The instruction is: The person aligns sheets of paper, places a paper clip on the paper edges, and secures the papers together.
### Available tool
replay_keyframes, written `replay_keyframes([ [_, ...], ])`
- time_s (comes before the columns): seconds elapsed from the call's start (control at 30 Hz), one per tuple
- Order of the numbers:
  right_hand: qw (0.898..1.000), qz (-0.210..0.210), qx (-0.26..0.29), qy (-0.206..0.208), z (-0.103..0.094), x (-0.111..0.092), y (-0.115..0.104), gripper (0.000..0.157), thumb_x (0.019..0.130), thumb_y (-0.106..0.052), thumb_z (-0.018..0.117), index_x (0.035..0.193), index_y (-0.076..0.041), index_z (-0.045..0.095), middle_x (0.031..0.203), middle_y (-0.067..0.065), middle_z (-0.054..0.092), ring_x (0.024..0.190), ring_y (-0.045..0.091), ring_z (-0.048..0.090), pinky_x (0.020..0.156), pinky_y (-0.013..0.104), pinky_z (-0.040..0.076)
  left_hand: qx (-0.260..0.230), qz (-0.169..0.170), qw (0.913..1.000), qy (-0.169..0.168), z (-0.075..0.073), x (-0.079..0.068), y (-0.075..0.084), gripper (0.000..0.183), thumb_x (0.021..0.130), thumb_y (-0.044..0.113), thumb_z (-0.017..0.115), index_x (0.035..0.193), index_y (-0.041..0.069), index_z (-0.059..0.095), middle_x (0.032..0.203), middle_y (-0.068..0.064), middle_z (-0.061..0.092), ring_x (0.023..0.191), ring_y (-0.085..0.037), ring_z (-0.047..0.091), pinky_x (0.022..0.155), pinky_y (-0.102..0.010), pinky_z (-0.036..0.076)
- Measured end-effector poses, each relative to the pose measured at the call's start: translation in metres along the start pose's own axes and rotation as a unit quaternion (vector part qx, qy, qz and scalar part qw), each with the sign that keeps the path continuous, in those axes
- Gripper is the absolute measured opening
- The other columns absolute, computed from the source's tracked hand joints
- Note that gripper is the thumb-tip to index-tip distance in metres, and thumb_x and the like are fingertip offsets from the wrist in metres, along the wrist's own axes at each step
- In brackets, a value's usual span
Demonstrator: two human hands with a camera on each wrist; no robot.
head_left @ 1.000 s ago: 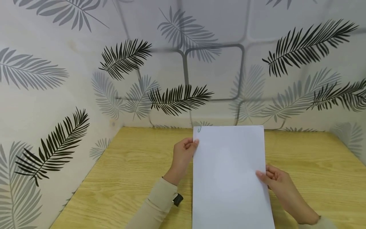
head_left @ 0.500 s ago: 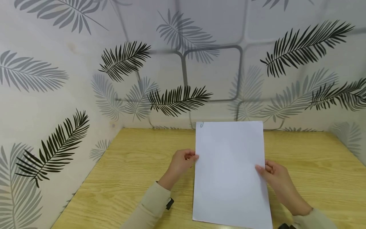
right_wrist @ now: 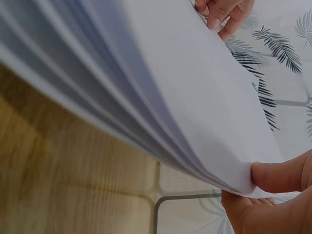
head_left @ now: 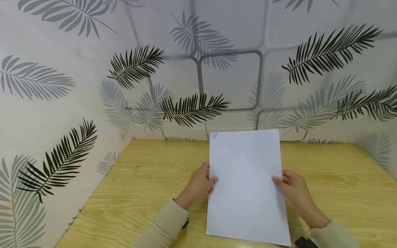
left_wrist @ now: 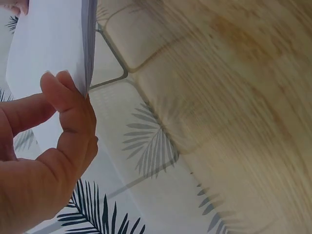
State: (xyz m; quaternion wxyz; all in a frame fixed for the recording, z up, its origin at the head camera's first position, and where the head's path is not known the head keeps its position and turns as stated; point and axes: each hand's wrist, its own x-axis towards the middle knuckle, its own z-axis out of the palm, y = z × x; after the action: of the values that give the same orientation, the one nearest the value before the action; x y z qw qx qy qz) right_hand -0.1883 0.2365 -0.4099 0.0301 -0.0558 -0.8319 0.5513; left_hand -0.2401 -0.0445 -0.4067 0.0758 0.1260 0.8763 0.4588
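Both hands hold a stack of white paper upright, tilted back a little above the table. My left hand pinches its left edge, thumb in front and fingers behind. On the right edge my right hand pinches it the same way, lower fingers hidden behind the sheets. A small green paper clip sits at the top left corner. In the right wrist view the sheets of the stack fan apart along the edge, and in the left wrist view the stack shows its layered side.
Under the hands lies a wood-grain table. A wall with a leaf pattern rises behind it, and another patterned wall borders the table on the left. A dark band shows at the right sleeve.
The stack has come up so its lower edge shows, then shifted slightly left. My left hand has slid down the left edge, letting go briefly or loosening, and now grips near mid-height.
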Motion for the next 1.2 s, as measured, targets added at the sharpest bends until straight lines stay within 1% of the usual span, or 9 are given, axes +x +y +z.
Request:
replay_keyframes([
  [0.1,1.000,-0.001,-0.014,-0.003,0.001,0.002,0.000,0.047,0.098,-0.017,0.057,0.129,0.016,0.047,0.113,0.026,0.065,0.078,0.000,0.058,0.067,0.019,0.049,0.031,0.003,0.9995,0.006,0.002,0.000,0.000,0.056,0.093,0.006,0.062,0.139,-0.010,0.033,0.076,-0.012,0.058,0.060,-0.020,0.059,0.055,-0.029,0.048],
  [0.2,1.000,-0.002,-0.024,-0.006,0.002,0.004,-0.001,0.047,0.098,-0.017,0.057,0.130,0.016,0.047,0.116,0.028,0.063,0.081,0.001,0.059,0.068,0.019,0.048,0.055,0.004,0.9983,0.015,0.003,0.000,0.000,0.059,0.093,0.007,0.062,0.139,-0.012,0.031,0.100,-0.025,0.061,0.089,-0.032,0.064,0.073,-0.039,0.052],
  [0.3,0.999,-0.007,-0.033,-0.005,0.003,0.006,-0.002,0.046,0.098,-0.016,0.057,0.129,0.016,0.047,0.116,0.029,0.062,0.084,0.006,0.061,0.068,0.020,0.049,0.073,0.006,0.9970,0.025,0.004,0.000,0.001,0.062,0.093,0.007,0.063,0.140,-0.014,0.029,0.125,-0.034,0.053,0.117,-0.040,0.054,0.093,-0.047,0.046],
  [0.37,0.999,-0.014,-0.040,-0.003,0.004,0.007,-0.001,0.045,0.098,-0.016,0.058,0.127,0.016,0.049,0.115,0.030,0.062,0.084,0.008,0.061,0.067,0.020,0.049,0.082,0.007,0.9962,0.030,0.005,0.001,0.001,0.063,0.092,0.006,0.063,0.140,-0.015,0.029,0.131,-0.035,0.048,0.123,-0.042,0.049,0.097,-0.049,0.043],
  [0.53,0.998,-0.032,-0.060,0.003,0.005,0.008,-0.001,0.040,0.095,-0.015,0.062,0.121,0.015,0.054,0.113,0.029,0.063,0.085,0.009,0.058,0.067,0.019,0.048,0.099,0.000,0.9945,0.036,0.007,0.004,0.000,0.065,0.090,0.005,0.066,0.140,-0.016,0.029,0.131,-0.035,0.048,0.122,-0.042,0.050,0.097,-0.049,0.044],
  [0.77,0.995,-0.046,-0.093,0.000,0.006,0.011,0.003,0.039,0.094,-0.016,0.064,0.117,0.015,0.056,0.110,0.028,0.064,0.094,0.028,0.059,0.067,0.022,0.047,0.124,-0.021,0.9919,0.021,0.010,0.007,0.000,0.070,0.089,0.005,0.067,0.141,-0.018,0.026,0.135,-0.035,0.044,0.125,-0.043,0.046,0.101,-0.048,0.040],
  [0.87,0.993,-0.051,-0.105,-0.007,0.007,0.013,0.005,0.039,0.094,-0.015,0.063,0.118,0.014,0.056,0.107,0.028,0.064,0.091,0.027,0.058,0.067,0.026,0.048,0.135,-0.024,0.9905,0.015,0.012,0.007,0.000,0.072,0.088,0.005,0.068,0.141,-0.019,0.025,0.134,-0.036,0.045,0.125,-0.043,0.046,0.101,-0.047,0.040],
  [1.0,0.992,-0.056,-0.113,-0.019,0.007,0.016,0.007,0.038,0.095,-0.015,0.063,0.118,0.014,0.056,0.099,0.025,0.065,0.085,0.024,0.058,0.066,0.029,0.047,0.147,-0.025,0.9887,0.015,0.015,0.008,0.000,0.075,0.087,0.004,0.070,0.141,-0.019,0.024,0.128,-0.036,0.050,0.119,-0.043,0.052,0.097,-0.046,0.044],
  [1.2,0.990,-0.060,-0.125,-0.028,0.008,0.020,0.008,0.036,0.094,-0.012,0.062,0.118,0.014,0.056,0.090,0.020,0.066,0.077,0.019,0.056,0.063,0.030,0.046,0.156,-0.030,0.9872,0.016,0.019,0.014,-0.005,0.079,0.083,0.002,0.073,0.143,-0.015,0.023,0.118,-0.034,0.057,0.110,-0.041,0.058,0.089,-0.044,0.049],
])
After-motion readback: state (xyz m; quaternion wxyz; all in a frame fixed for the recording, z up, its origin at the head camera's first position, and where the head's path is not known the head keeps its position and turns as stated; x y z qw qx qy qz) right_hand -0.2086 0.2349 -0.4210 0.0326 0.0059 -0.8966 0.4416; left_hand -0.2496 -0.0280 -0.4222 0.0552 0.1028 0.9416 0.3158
